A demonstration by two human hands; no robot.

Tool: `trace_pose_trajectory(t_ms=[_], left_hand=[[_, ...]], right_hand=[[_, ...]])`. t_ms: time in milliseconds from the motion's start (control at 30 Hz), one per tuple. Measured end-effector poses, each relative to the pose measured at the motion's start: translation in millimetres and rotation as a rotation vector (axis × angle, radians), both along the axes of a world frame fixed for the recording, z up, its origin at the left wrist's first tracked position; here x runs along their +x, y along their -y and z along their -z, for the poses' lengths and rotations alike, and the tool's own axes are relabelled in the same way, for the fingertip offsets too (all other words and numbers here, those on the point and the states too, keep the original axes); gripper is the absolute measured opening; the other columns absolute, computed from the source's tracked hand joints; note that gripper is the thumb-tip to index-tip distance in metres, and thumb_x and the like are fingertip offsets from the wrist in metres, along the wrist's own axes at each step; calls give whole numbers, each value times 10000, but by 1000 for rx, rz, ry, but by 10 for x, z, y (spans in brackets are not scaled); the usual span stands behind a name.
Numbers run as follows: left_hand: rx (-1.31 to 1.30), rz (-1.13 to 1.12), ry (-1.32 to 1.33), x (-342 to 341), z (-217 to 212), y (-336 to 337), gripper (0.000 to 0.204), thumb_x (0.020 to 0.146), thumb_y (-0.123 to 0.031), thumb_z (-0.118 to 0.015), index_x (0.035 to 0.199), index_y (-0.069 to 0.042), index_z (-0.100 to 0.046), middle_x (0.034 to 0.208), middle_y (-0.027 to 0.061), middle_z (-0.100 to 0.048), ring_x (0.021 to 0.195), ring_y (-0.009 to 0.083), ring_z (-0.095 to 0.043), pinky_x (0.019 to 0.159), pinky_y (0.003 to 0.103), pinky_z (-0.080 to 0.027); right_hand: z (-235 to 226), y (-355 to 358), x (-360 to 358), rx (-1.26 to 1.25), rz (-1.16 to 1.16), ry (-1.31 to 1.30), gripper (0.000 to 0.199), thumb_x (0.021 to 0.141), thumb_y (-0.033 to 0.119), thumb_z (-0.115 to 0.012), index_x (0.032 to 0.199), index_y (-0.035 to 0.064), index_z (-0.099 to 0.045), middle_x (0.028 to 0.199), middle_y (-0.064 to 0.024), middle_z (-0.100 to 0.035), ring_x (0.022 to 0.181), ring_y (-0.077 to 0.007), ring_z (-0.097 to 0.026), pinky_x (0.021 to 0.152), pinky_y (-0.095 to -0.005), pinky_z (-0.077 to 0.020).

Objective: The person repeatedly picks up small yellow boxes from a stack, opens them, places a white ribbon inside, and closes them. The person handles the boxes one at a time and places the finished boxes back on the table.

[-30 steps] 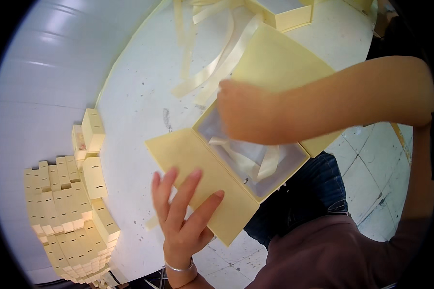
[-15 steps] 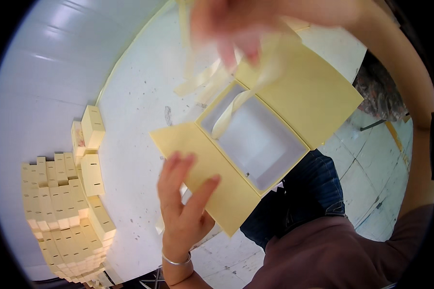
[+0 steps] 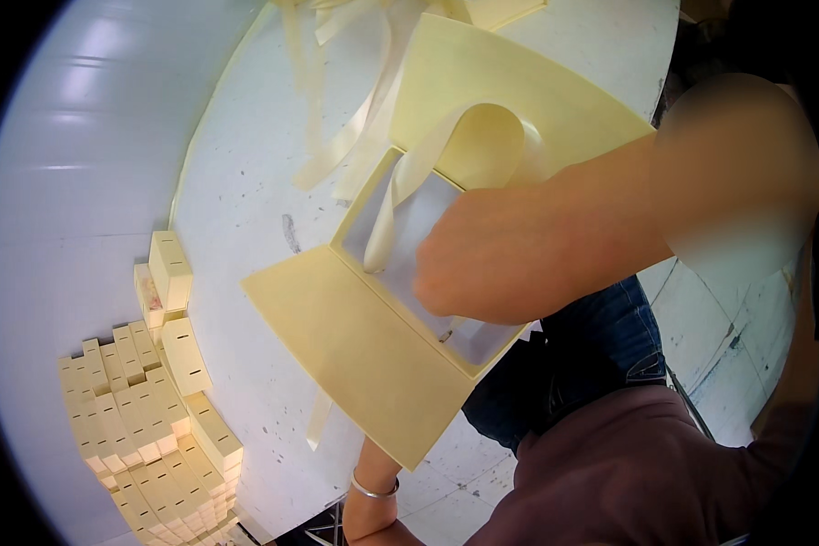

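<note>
A pale yellow gift box (image 3: 328, 318) lies open, its two wide flaps spread left and right of a whitish inner tray (image 3: 359, 214). From the tray's left part a cream ribbon (image 3: 409, 182) rises, loops over the right flap and passes behind my right forearm. My right hand (image 3: 473, 259) is closed inside the box, knuckles up. A short bit of ribbon shows below it, beside a small slot (image 3: 446, 336); the fingertips are hidden. Under the left flap goes my left hand (image 3: 379, 460): only the wrist with a silver bangle shows, its fingers covered by the flap.
More cream ribbons (image 3: 337, 146) lie loose on the white table (image 3: 246, 209) beyond the box. Stacked small cream boxes (image 3: 136, 409) stand along the left by the pale wall. At the far edge is another pale yellow piece (image 3: 505, 11). Tiled floor (image 3: 701, 309) shows at right.
My right hand has come down from above the far side into the box, and the ribbon now forms a loop. My left hand has slid from the left flap's edge to underneath it.
</note>
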State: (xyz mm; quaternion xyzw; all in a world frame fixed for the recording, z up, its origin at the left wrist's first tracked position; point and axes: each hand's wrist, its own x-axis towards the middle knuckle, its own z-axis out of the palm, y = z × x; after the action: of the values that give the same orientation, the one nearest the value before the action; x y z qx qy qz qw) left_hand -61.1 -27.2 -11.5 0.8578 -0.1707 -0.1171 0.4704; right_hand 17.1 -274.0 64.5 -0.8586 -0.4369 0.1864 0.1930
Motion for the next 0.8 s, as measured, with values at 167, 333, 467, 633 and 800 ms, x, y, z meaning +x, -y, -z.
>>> trace_pose_trajectory(t_ms=[167, 333, 467, 633, 800], left_hand=[[61, 63, 1, 8, 0, 72, 317, 706, -97, -670, 961, -36, -492, 941, 121, -533, 872, 242, -508, 732, 355, -420], [90, 102, 30, 19, -12, 127, 262, 707, -96, -666, 917, -31, -524, 886, 109, -558, 816, 240, -527, 714, 349, -423], [100, 83, 97, 46, -6, 155, 219, 709, -95, -664, 882, -26, -549, 842, 101, -578, 771, 238, -542, 699, 345, -425], [339, -72, 459, 335, -75, -249, 148, 721, -91, -651, 829, -18, -582, 785, 92, -600, 721, 240, -555, 676, 340, -429], [531, -650, -44, 99, -169, -1873, 131, 716, -86, -658, 774, 10, -592, 753, 103, -594, 744, 235, -542, 704, 331, -423]], right_hand=[[64, -27, -20, -13, 36, 11, 81, 594, -19, -639, 673, -16, -620, 665, -191, -611, 639, -304, -630, 547, -362, -507], [42, -28, -14, -40, -4, -136, 156, 736, 20, -530, 845, -8, -637, 825, -184, -622, 786, -319, -615, 634, -383, -496], [241, -119, -100, 175, 68, -62, 140, 714, 38, -550, 817, -7, -635, 816, -177, -617, 755, -328, -613, 609, -383, -493], [281, -62, -167, 252, -114, 528, 148, 689, 86, -579, 808, 6, -616, 849, -134, -603, 809, -265, -588, 667, -353, -480], [398, 151, -551, 458, -93, 910, 216, 713, 187, -597, 819, -1, -592, 866, -110, -571, 808, -234, -553, 708, -347, -470]])
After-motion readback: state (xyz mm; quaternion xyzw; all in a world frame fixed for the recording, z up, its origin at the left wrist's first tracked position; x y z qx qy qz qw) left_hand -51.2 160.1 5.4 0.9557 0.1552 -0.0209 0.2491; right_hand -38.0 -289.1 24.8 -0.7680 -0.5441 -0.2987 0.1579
